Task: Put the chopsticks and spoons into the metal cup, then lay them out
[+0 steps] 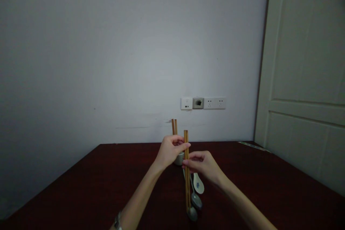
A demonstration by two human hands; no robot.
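Note:
A pair of wooden chopsticks (187, 179) is held nearly upright between my two hands. My left hand (172, 148) pinches the pair near the upper end. Lower down, my right hand (201, 163) grips the same pair between thumb and fingers. Behind my left hand stands a pale cup (179, 159), partly hidden. Another pair of chopsticks (174, 126) rises behind that hand, its lower part out of sight. Beneath my right hand lie a white ceramic spoon (198, 185) with a blue mark and a metal spoon (196, 200). A second metal spoon (192, 214) lies nearer, partly behind the chopsticks.
Everything is on a dark red-brown table (94, 187) set against a pale wall (134, 61). Wall sockets (215, 103) sit above the table's far edge. On the right is a panelled door (304, 72), and a thin patterned strip (254, 146) lies at the far right corner.

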